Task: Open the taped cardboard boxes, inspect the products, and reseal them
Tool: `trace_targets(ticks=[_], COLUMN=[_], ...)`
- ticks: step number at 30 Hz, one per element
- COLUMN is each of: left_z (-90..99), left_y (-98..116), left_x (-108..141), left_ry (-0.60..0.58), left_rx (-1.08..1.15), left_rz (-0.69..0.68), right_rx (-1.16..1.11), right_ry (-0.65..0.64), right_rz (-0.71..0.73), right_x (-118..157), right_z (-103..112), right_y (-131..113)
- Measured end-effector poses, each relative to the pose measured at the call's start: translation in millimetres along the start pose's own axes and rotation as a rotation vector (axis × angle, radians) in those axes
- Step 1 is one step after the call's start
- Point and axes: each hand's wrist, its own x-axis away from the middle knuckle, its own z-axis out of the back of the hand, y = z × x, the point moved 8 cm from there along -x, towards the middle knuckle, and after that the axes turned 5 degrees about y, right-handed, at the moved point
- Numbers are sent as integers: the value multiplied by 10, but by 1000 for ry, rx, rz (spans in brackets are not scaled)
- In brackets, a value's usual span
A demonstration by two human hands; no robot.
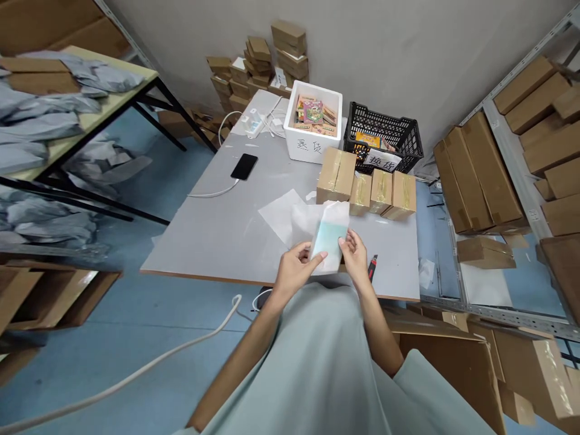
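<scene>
A flat pale blue-green item (pixel 330 240) sits inside a thin white translucent wrapper (pixel 338 211), held up just over the table's front edge. My left hand (pixel 298 266) grips its lower left side, thumb across the front. On the right side, my right hand (pixel 354 252) pinches it between thumb and fingers. What the item is, I cannot make out through the wrapper. Behind it, white sheets (pixel 283 214) lie loose on the table. Close to my right hand rests a red and black box cutter (pixel 372 267).
The grey table (pixel 203 229) carries a phone (pixel 244 167) on a cable, taped cardboard boxes (pixel 336 175), a white foam box (pixel 312 145) and a black crate (pixel 385 130), both holding colourful packets. A power strip (pixel 254 124) stands at the back. Shelves with boxes (pixel 534 199) flank the right.
</scene>
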Motion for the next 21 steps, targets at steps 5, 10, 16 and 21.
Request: trace_targets(ticks=[5,10,16,21], left_z=[42,-138,94,-73], left_y=[339,390,97,-85], left_x=[143,193,4,-7], left_ry=[233,-15,49,-143], left_rx=[-320,-261,38,203], left_rz=[-357,-421,-66,151], right_rx=[-4,64,-135,-129], right_ry=[-57,20,-73,-109], right_rz=[27,44,-77,-114], right_x=[148,141,73,73], right_z=[-234,-161,-54,-111], right_y=[54,-29,-37,96])
